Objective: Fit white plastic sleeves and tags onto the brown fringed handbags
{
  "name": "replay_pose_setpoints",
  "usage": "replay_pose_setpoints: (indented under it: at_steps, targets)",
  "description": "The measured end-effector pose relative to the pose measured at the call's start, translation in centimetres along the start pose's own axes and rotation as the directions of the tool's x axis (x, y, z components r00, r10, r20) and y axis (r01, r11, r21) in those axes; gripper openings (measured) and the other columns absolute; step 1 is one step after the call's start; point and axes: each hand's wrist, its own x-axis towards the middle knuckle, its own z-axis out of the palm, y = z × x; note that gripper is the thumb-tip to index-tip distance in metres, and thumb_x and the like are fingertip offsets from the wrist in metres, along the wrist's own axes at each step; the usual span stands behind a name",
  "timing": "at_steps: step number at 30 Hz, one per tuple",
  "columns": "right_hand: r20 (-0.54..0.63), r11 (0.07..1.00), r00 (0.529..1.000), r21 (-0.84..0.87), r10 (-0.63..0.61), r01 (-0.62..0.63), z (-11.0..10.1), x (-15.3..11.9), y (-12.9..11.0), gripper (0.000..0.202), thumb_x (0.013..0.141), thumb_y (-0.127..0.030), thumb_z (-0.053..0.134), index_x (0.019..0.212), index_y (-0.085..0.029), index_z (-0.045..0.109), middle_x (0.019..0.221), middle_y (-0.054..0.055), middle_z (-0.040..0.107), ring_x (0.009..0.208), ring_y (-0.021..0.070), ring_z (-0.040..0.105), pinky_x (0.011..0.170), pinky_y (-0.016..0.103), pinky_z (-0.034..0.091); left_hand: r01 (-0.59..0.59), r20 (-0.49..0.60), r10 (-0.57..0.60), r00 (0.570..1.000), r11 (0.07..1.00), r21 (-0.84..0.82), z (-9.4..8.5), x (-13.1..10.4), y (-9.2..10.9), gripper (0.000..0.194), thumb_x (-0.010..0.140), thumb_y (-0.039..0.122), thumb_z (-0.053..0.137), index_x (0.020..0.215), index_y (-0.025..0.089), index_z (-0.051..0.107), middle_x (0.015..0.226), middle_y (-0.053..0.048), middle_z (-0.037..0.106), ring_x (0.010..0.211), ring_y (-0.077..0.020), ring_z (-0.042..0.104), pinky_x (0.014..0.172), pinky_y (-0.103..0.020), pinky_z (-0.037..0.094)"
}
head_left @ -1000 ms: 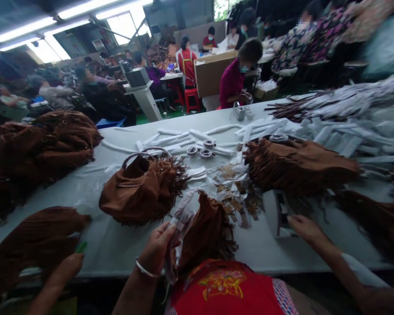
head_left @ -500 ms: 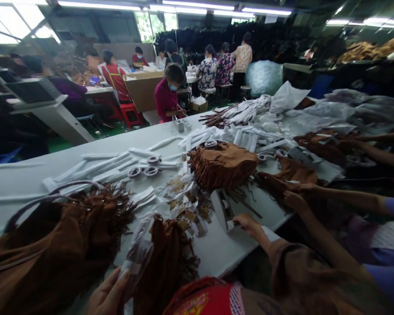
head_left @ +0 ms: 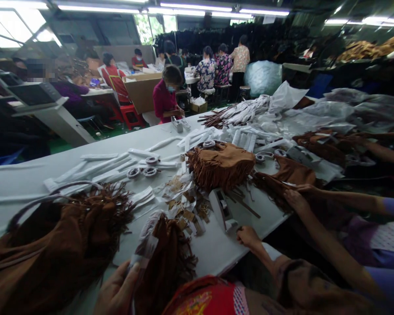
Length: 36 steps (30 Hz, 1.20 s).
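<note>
My left hand (head_left: 116,286) is closed on the bag handle (head_left: 147,238), which is wrapped in clear plastic and white material. The handle belongs to a brown fringed bag (head_left: 160,267) at the near edge of the table. My right hand (head_left: 248,237) has its fingers pinched just right of the grey tape dispenser (head_left: 220,210); whatever lies between the fingertips is too small to make out. Left of my left hand lies a larger brown fringed bag (head_left: 52,245) with a looped handle. Paper tags (head_left: 187,214) and white slips are heaped between that bag and the dispenser.
Another fringed bag (head_left: 221,164) sits mid-table, beside white wrapped strips (head_left: 108,166) and several rolled coils (head_left: 150,172). At right, a co-worker's hands (head_left: 297,199) handle a brown piece. Plastic bags (head_left: 321,109) cover the far right. A seated person (head_left: 164,98) works across the white table (head_left: 82,151).
My right hand has drawn back slightly from the tape dispenser, toward the right and nearer me. My left hand has moved a little right and up along with the wrapped handle.
</note>
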Motion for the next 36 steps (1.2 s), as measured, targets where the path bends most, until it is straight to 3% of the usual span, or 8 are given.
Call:
replay_pose_setpoints:
  at_steps: [4,6,11,14,22,26,32,36]
  targets:
    - [0.185,0.994,0.981,-0.075,-0.063,0.078,2.0,-1.3,-0.8,0.018,0.067,-0.023,0.062,0.052,-0.018,0.053,0.045,0.001,0.055,0.042,0.0125,0.048,0.045,0.025,0.033,-0.161,0.015,0.161,0.987,0.974,0.161,-0.5,-1.3,0.2,0.043,0.077,0.059,0.067,0.087,0.017,0.072,0.073,-0.003,0.069,0.075,-0.0233,0.062,0.064,-0.027,0.049]
    - [0.359,0.983,0.921,-0.040,-0.151,0.177,4.0,-3.3,-3.2,0.018,0.069,-0.031,0.064,0.059,-0.018,0.058,0.049,0.000,0.058,0.042,0.0118,0.048,0.045,0.024,0.033,-0.212,0.026,0.212,0.977,0.949,0.232,-0.8,-1.7,0.0,0.040,0.083,0.055,0.060,0.084,0.016,0.070,0.070,-0.002,0.064,0.070,-0.0198,0.057,0.062,-0.026,0.044]
    - [0.715,0.896,0.551,0.268,-0.430,0.353,10.3,-12.9,-14.1,0.033,0.073,-0.049,0.068,0.073,-0.015,0.065,0.052,-0.003,0.056,0.046,0.0088,0.046,0.046,0.021,0.032,-0.288,0.012,0.302,0.953,0.895,0.341,-0.5,-2.6,-0.9,0.033,0.092,0.043,0.050,0.092,0.015,0.067,0.080,-0.004,0.065,0.077,-0.0196,0.057,0.071,-0.029,0.045]
    - [0.775,0.892,0.452,0.327,-0.442,0.312,13.5,-17.6,-18.9,0.033,0.072,-0.047,0.070,0.070,-0.015,0.065,0.049,-0.005,0.053,0.043,0.0069,0.042,0.044,0.021,0.029,-0.354,-0.028,0.400,0.916,0.841,0.410,0.0,-3.1,-1.6,0.028,0.093,0.038,0.050,0.094,0.016,0.068,0.093,-0.009,0.067,0.090,-0.0241,0.060,0.082,-0.034,0.047]
    - [0.726,0.900,0.560,0.194,-0.400,0.391,17.2,-18.3,-19.1,0.030,0.066,-0.038,0.073,0.055,-0.014,0.060,0.044,-0.006,0.048,0.041,0.0048,0.036,0.040,0.019,0.024,-0.450,-0.030,0.592,0.805,0.644,0.619,-0.2,-4.1,-3.6,0.016,0.092,0.020,0.046,0.088,0.019,0.062,0.093,-0.011,0.067,0.101,-0.0286,0.058,0.103,-0.051,0.041]
    - [0.761,0.929,0.545,0.215,-0.353,0.301,16.9,-18.8,-19.4,0.041,0.061,-0.047,0.079,0.052,-0.015,0.056,0.041,-0.007,0.044,0.039,0.0041,0.033,0.039,0.020,0.024,-0.437,-0.048,0.584,0.810,0.656,0.615,-0.4,-4.4,-3.7,0.015,0.091,0.018,0.046,0.087,0.020,0.061,0.091,-0.010,0.066,0.101,-0.0282,0.059,0.101,-0.049,0.044]
    - [0.732,0.970,0.645,0.090,-0.218,0.226,17.0,-18.9,-19.3,0.041,0.063,-0.049,0.082,0.064,-0.012,0.065,0.046,-0.003,0.053,0.040,0.0071,0.044,0.038,0.020,0.030,-0.443,-0.008,0.596,0.803,0.606,0.661,0.3,-4.5,-3.9,0.017,0.090,0.014,0.046,0.091,0.017,0.062,0.089,-0.010,0.066,0.096,-0.0262,0.059,0.109,-0.055,0.037]
    - [0.734,0.978,0.649,0.114,-0.202,0.176,16.9,-18.3,-18.4,0.046,0.060,-0.054,0.083,0.063,-0.012,0.064,0.047,-0.002,0.054,0.039,0.0069,0.043,0.037,0.021,0.029,-0.443,-0.005,0.608,0.794,0.584,0.680,0.7,-4.4,-4.0,0.018,0.090,0.013,0.044,0.089,0.018,0.060,0.089,-0.009,0.064,0.096,-0.0265,0.058,0.108,-0.056,0.037]
